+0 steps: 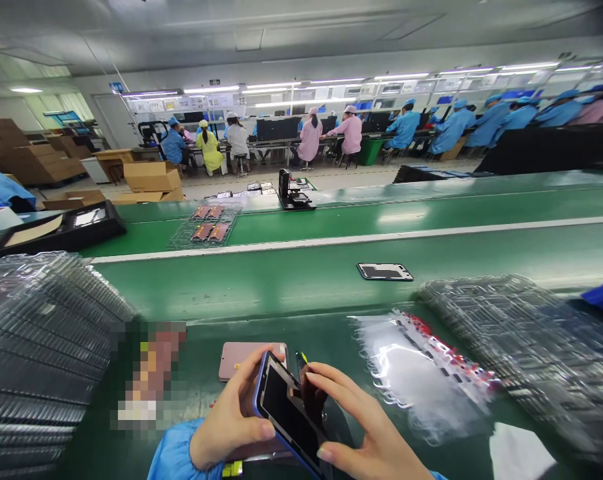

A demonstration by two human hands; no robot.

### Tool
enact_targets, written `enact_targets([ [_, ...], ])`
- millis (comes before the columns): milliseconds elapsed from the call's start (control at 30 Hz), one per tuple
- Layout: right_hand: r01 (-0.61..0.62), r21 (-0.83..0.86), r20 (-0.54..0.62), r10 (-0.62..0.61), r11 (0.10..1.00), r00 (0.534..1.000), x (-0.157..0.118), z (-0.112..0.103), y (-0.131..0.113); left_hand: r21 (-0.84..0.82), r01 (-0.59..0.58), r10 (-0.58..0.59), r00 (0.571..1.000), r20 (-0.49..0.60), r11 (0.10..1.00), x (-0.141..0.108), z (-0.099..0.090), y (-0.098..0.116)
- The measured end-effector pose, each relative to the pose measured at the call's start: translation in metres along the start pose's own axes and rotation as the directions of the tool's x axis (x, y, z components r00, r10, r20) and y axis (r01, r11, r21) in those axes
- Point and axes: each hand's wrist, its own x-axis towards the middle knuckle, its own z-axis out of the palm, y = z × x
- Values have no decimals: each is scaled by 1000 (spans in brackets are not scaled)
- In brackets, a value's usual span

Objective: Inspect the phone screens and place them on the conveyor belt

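Observation:
My left hand [231, 427] is closed around the edges of a blue-rimmed phone body [285, 407], tilted up with its black inner face showing. Over the phone's right side, my right hand [369, 427] grips a thin, glossy dark-brown part [311, 399] with its fingertips. The right thumb is by the phone's lower right edge. Whether the brown part is attached to the phone, I cannot tell. A pinkish panel [230, 360] lies flat behind my left hand, partly covered by it. Beside it is the tip of a dark slim object [300, 360], mostly hidden.
Clear plastic trays are stacked at left [41, 360] and right [506, 347]. Clear film strips with red tabs [416, 373] lie right of my hands, near a white cloth [519, 453]. A phone back [385, 271] rests on the green belt [291, 287]. Several people sit at far benches.

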Motion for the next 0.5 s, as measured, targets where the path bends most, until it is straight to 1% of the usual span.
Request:
enact_targets([
  [133, -5, 3, 14, 5, 1000, 1000, 0, 5, 1, -44, -12, 14, 999, 38, 999, -1, 0, -9],
  [300, -19, -18, 44, 19, 1000, 999, -1, 13, -1, -45, -10, 12, 999, 41, 999, -2, 2, -20],
  [400, -19, -63, 32, 21, 998, 999, -2, 17, -3, -29, 5, -4, 1000, 22, 1000, -2, 2, -24],
  [500, -8, -104, 29, 11, 995, 1000, -3, 20, -3, -11, 18, -19, 1000, -20, 1000, -2, 2, -26],
])
